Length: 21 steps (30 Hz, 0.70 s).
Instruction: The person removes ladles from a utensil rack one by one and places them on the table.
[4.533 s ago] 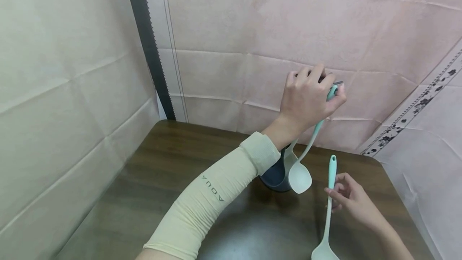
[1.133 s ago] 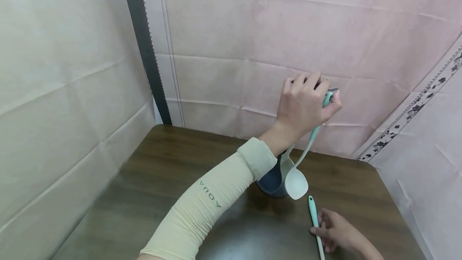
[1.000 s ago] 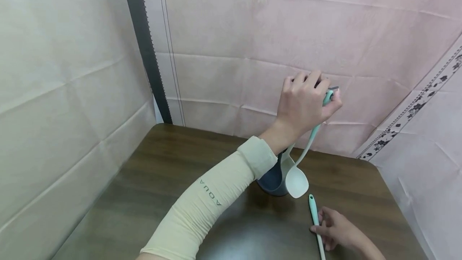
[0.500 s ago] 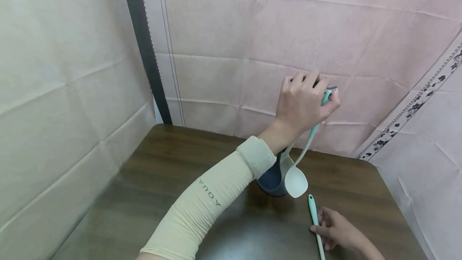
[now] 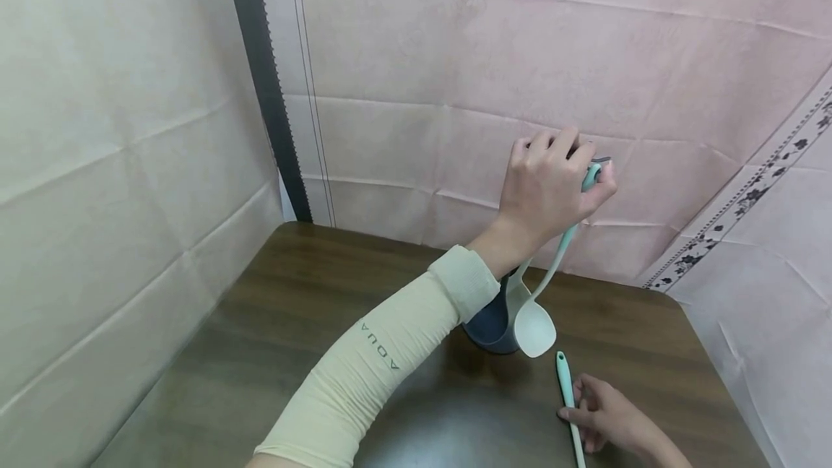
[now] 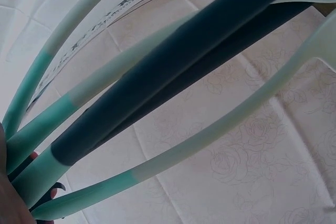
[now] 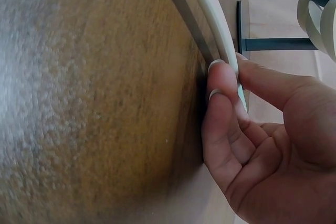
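Note:
My left hand [image 5: 542, 183] grips the top of a utensil stand, with a small dark hook showing by its thumb. Mint-handled utensils [image 6: 173, 153] hang from it, heads down. Among them are a pale spoon [image 5: 535, 328] and a dark blue rounded head [image 5: 486, 325], partly covered by the sleeve. The right wrist view shows the stand's dark post [image 7: 278, 44] and thin base. My right hand [image 5: 601, 410] pinches a spatula [image 5: 565, 381] by its pale shaft between thumb and fingers, low over the table. The spatula's head lies outside the head view, and its mint handle points toward the stand.
The brown wooden table [image 5: 312, 295] has rounded back corners. Creased pale cloth [image 5: 416, 128] walls it in behind and on both sides, close to the stand. A light sleeve [image 5: 390, 352] covers the left forearm.
Since the oldest frame, my right hand has brought the spatula down and toward the near side, its head leaving the view. Over the last second both hands stay almost still.

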Each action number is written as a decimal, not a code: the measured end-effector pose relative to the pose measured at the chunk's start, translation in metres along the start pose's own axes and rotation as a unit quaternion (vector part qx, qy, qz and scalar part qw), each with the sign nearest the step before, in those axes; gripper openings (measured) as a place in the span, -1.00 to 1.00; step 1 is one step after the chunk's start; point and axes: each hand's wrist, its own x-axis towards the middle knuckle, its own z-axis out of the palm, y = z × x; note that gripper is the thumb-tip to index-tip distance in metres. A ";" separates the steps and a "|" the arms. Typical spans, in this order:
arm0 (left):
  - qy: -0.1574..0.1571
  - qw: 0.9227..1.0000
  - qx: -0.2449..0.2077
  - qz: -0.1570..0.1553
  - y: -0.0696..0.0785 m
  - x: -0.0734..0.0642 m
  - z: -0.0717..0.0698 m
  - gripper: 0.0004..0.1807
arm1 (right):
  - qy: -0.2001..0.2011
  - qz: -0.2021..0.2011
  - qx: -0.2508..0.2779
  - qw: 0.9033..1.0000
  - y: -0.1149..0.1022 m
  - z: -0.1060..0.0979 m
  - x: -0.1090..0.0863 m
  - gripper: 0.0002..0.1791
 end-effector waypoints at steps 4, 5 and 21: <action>0.002 1.000 -0.002 -0.001 0.001 0.000 0.000 -0.56 | 0.002 -0.001 0.004 1.000 0.000 0.000 -0.001 -0.61; 0.004 1.000 -0.001 -0.001 0.001 0.000 0.001 -0.56 | 0.001 -0.002 0.005 1.000 0.000 0.000 -0.001 -0.61; -0.096 0.994 -0.054 -0.010 -0.003 0.005 -0.018 -0.55 | -0.008 -0.015 0.049 0.999 -0.004 -0.003 -0.008 -0.63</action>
